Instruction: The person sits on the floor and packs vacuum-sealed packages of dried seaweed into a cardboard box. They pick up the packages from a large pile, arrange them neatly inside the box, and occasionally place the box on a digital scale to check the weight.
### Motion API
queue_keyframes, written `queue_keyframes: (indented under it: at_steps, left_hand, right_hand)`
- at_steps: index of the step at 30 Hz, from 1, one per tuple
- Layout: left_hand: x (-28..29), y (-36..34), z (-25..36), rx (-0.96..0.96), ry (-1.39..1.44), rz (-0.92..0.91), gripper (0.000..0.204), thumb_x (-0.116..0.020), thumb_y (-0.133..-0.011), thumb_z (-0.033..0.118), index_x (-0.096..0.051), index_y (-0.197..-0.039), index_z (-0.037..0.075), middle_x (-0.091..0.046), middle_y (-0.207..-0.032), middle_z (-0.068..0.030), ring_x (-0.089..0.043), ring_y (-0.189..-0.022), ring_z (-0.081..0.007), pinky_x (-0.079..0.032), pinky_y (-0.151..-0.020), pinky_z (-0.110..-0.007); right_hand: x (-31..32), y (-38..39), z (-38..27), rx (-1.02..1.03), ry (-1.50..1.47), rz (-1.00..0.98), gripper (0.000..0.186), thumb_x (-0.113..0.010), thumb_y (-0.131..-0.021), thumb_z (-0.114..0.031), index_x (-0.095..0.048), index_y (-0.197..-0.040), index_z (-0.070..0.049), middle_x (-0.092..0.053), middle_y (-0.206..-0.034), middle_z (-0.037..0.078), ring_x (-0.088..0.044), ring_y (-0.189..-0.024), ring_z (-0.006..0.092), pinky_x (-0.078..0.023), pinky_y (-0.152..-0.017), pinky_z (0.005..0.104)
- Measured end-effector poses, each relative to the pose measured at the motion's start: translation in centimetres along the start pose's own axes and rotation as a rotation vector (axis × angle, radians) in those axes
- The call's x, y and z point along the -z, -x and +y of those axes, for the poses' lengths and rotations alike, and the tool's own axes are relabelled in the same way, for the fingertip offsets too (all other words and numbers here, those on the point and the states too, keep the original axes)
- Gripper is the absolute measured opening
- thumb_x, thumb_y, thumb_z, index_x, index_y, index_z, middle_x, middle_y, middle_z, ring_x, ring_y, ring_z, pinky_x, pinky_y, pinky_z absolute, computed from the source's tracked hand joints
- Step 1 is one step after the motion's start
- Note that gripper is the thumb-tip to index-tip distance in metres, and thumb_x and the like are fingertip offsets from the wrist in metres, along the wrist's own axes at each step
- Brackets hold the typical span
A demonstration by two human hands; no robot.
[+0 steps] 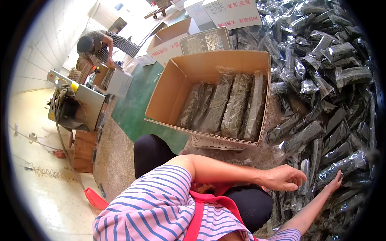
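- At the right side of the view, your right hand (333, 184) reaches into the pile, its fingers touching the lower edge of a long wrapped packet (341, 168); part of the hand is hidden, so I cannot tell whether you are gripping it.
- That packet lies tilted on the pile of packets (305, 134), dark bundles in clear, shiny film.
- Your left hand (284, 178) is released and holds nothing, its fingers loosely bent, just left of the packet and apart from it.
- Ahead of you, an open brown carton (165, 94) contains a row of similar dark bundles (237, 104) lying side by side, and rests on a pale platform (217, 143).
- Directly behind that carton you have a grey panel (195, 43) with a keypad of printed digits and small lettering.
- Beyond it, a white carton (237, 20) carries large red characters and rows of small dark print with tick boxes, facing you upside down.
- To its left, another open carton (165, 55) shows red characters along its white side.
- At your upper left, a co-worker (93, 43) bends over a white-sided carton (120, 83) beside a green floor strip (136, 94).
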State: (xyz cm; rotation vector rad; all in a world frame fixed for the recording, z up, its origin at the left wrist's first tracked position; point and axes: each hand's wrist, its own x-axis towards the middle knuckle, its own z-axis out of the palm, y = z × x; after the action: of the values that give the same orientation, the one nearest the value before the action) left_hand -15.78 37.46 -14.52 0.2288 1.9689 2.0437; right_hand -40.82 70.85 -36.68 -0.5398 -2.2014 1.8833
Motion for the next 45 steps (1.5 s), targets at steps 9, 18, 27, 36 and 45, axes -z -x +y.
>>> queue_keyframes:
  at_steps: [9, 18, 27, 36, 45]
  left_hand:
    - [1.6, 3.4, 0.7, -0.006, 0.004, 0.011, 0.038, -0.056, -0.081, 0.008, -0.051, -0.118, -0.002, -0.062, -0.099, -0.0114, -0.061, -0.087, -0.0171, -0.050, -0.079, -0.030]
    - [2.4, 0.8, 0.6, 0.116, -0.107, -0.001, 0.038, -0.051, -0.086, 0.011, -0.050, -0.123, 0.001, -0.060, -0.110, -0.0087, -0.056, -0.102, -0.0162, -0.046, -0.086, -0.031]
    - [-6.4, -5.7, 0.4, -0.143, -0.273, 0.180, 0.094, -0.072, -0.075, 0.038, -0.015, -0.145, 0.009, -0.027, -0.144, -0.0165, -0.026, -0.134, -0.0285, -0.023, -0.106, -0.045]
    - [-6.1, -12.4, -5.1, 0.191, -0.020, 0.255, 0.078, -0.057, -0.087, 0.023, -0.008, -0.145, 0.010, -0.020, -0.147, -0.0161, -0.024, -0.133, -0.0291, -0.021, -0.108, -0.041]
    - [-8.2, -14.3, -3.8, 0.317, -0.057, -0.287, 0.081, -0.062, -0.083, 0.037, -0.016, -0.145, 0.011, -0.027, -0.144, -0.0170, -0.031, -0.129, -0.0281, -0.029, -0.103, -0.044]
  right_hand:
    - [-3.7, -1.6, 0.2, 0.012, 0.111, -0.276, 0.056, -0.063, -0.082, -0.039, -0.055, -0.120, 0.002, -0.055, -0.123, 0.012, -0.051, -0.108, 0.0231, -0.037, -0.096, 0.0325]
    - [-5.1, 5.9, -8.7, 0.128, 0.295, -0.171, 0.038, -0.070, -0.076, -0.039, -0.069, -0.101, -0.010, -0.067, -0.094, 0.011, -0.061, -0.089, 0.0157, -0.047, -0.078, 0.0297]
    - [5.6, 13.3, -16.8, 0.357, -0.077, -0.183, 0.019, -0.066, -0.080, -0.026, -0.068, -0.097, -0.018, -0.055, -0.110, 0.011, -0.052, -0.098, 0.0236, -0.042, -0.087, 0.0391]
    - [29.7, 1.3, -11.7, 0.155, 1.010, 0.687, 0.097, -0.070, -0.074, -0.045, -0.015, -0.143, -0.006, -0.026, -0.142, 0.026, -0.028, -0.130, 0.0384, -0.023, -0.106, 0.0508]
    - [25.8, 5.5, -1.9, 0.157, -0.402, 0.453, 0.097, -0.062, -0.072, -0.012, 0.002, -0.145, -0.014, -0.017, -0.145, 0.023, -0.032, -0.128, 0.0381, -0.030, -0.106, 0.0484]
